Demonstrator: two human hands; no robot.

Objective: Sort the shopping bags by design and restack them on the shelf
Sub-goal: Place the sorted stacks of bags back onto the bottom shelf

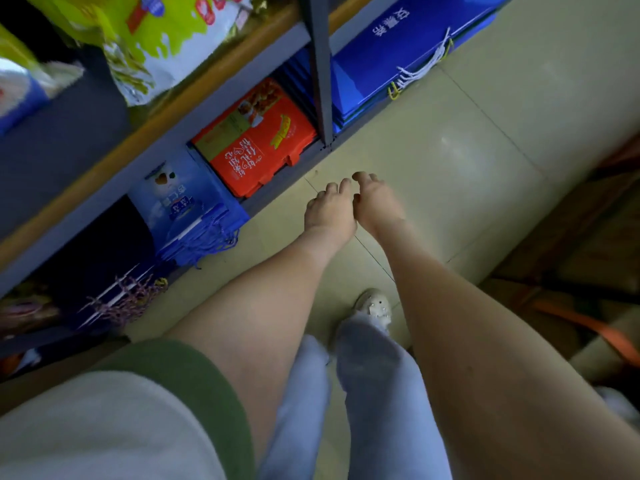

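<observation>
Flat stacks of shopping bags lie on the bottom shelf. A red-orange stack (258, 140) sits in the middle. A light-blue picture stack (187, 206) with blue cord handles lies to its left, and a dark navy stack (100, 265) with purple cords further left. A plain blue stack (405, 53) with white and yellow cords lies right of the grey upright post (320, 71). My left hand (329, 209) and right hand (375, 200) hang side by side over the floor, just in front of the red stack. Both hold nothing, their fingers loosely curled.
The upper shelf board (145, 133) carries green-and-white snack packets (152, 39). Pale floor tiles (485, 143) stretch to the right. Cardboard boxes with an orange strap (585, 323) stand at the right. My legs and one shoe (375, 306) are below my hands.
</observation>
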